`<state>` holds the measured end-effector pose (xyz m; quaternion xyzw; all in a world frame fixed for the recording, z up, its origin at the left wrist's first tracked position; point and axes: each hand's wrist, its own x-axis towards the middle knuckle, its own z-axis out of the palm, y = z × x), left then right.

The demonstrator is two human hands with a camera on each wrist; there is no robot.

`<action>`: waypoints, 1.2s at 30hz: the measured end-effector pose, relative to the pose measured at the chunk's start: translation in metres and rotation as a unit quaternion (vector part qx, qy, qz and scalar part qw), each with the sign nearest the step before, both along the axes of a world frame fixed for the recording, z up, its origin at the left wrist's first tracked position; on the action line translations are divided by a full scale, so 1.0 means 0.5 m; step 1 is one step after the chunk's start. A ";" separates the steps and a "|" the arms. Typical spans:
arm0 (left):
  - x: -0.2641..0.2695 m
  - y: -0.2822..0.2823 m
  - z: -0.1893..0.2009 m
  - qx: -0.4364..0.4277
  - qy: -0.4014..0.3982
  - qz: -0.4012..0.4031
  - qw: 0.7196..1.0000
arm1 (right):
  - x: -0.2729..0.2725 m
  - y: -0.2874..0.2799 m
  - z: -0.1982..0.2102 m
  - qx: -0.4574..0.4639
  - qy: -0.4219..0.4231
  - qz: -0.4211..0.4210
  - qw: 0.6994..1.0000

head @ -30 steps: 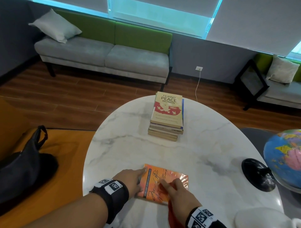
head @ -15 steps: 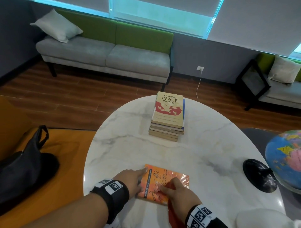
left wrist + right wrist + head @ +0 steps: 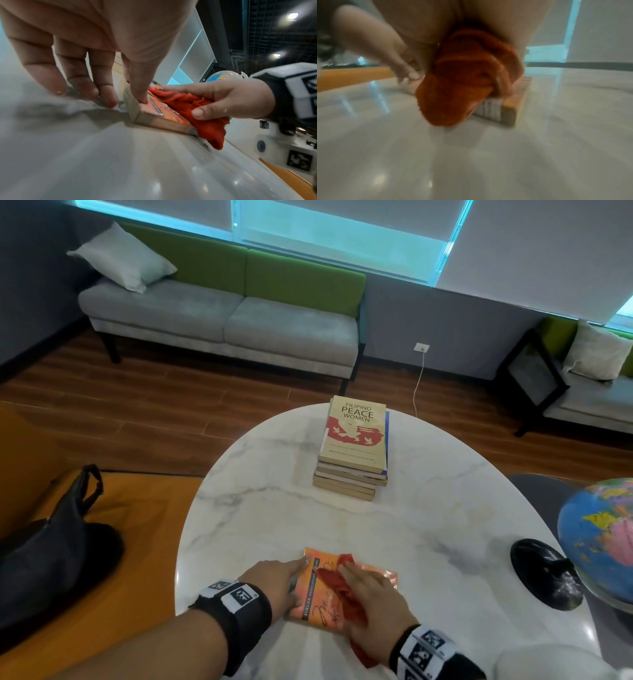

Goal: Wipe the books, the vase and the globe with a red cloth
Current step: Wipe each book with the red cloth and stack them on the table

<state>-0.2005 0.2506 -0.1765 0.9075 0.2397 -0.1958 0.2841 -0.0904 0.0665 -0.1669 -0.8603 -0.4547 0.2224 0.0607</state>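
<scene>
An orange paperback [image 3: 313, 604] lies flat near the marble table's front edge. My left hand [image 3: 294, 571] steadies its left side: the thumb [image 3: 140, 97] presses on the cover and the other fingers rest on the table. My right hand [image 3: 363, 580] grips a crumpled red cloth [image 3: 337, 585] and presses it on the cover; the left wrist view shows the thumb pinching the cloth [image 3: 185, 106]. A stack of books [image 3: 354, 446] stands at the table's far side. The globe [image 3: 599, 539] is at the right edge. A white vase [image 3: 548, 662] peeks in at the bottom right.
The globe's black round base [image 3: 544, 573] stands on the table [image 3: 274, 508] to the right of the paperback. A black bag [image 3: 51, 549] lies on an orange seat at the left. A grey and green sofa [image 3: 222, 316] stands beyond the table.
My right hand has slid up and left over the paperback, bringing the red cloth onto the cover. The left hand has stayed at the book's left edge.
</scene>
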 end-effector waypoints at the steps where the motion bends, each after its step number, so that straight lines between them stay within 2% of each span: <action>1: 0.000 0.000 0.000 0.001 0.002 -0.001 1.000 | -0.007 -0.007 -0.015 -0.017 0.002 0.024 1.000; 4: 0.000 0.000 -0.001 0.007 0.004 0.000 1.000 | -0.021 -0.011 -0.041 -0.037 -0.023 0.049 0.998; 10: 0.001 -0.008 0.000 0.006 -0.009 0.002 1.000 | -0.012 -0.003 -0.043 -0.065 -0.051 0.055 0.995; 12: 0.003 -0.007 -0.003 0.008 -0.002 0.007 1.000 | -0.009 -0.011 -0.029 -0.039 -0.059 0.073 0.995; 17: 0.004 -0.008 0.003 0.012 -0.005 0.000 1.000 | 0.013 0.008 -0.006 -0.034 -0.020 -0.027 0.999; 21: 0.007 -0.005 0.003 0.014 0.009 -0.006 1.000 | -0.031 0.002 0.003 -0.032 0.024 0.071 0.997; 25: 0.007 -0.005 -0.001 0.014 0.007 0.002 1.000 | -0.010 0.001 0.001 -0.065 -0.038 0.008 0.997; 29: 0.008 -0.004 -0.002 0.021 0.011 0.000 1.000 | -0.036 -0.012 0.006 -0.077 -0.007 0.083 0.994; 30: 0.008 -0.004 -0.003 0.025 0.011 -0.001 1.000 | -0.032 -0.018 0.004 -0.078 -0.011 0.084 0.993; 33: 0.004 -0.009 -0.005 0.040 0.001 0.004 0.999 | -0.006 -0.023 -0.002 -0.098 -0.053 0.007 0.994; 36: 0.000 -0.013 -0.008 0.037 0.000 0.012 0.999 | -0.033 -0.007 0.001 -0.106 -0.039 0.049 0.992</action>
